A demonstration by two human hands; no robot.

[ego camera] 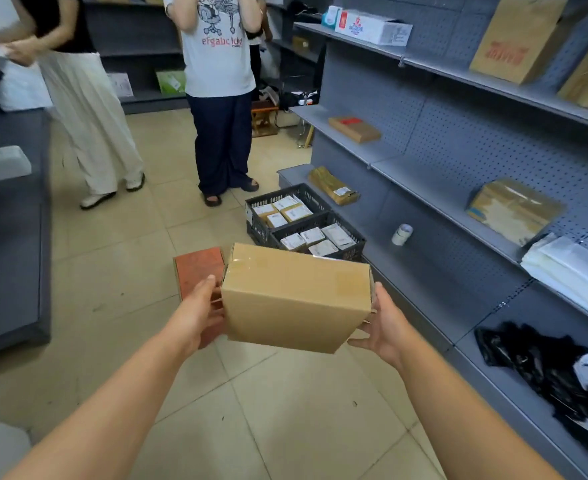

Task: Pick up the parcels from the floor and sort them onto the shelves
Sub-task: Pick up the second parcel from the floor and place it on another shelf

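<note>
Grey shelving (459,161) runs along the right, carrying scattered parcels, above a tiled floor (285,410). Two people stand at the far end, cut off at the top edge. Two black crates (306,223) of small labelled packets sit on the floor by the lowest shelf. A brown cardboard box (296,299) is held in the air between both hands — left hand (199,306) pressed flat against its left end, right hand (382,323) cupping the right end, fingers (358,341) curled underneath. A reddish parcel (199,268) lies on the floor behind, partly hidden.
</note>
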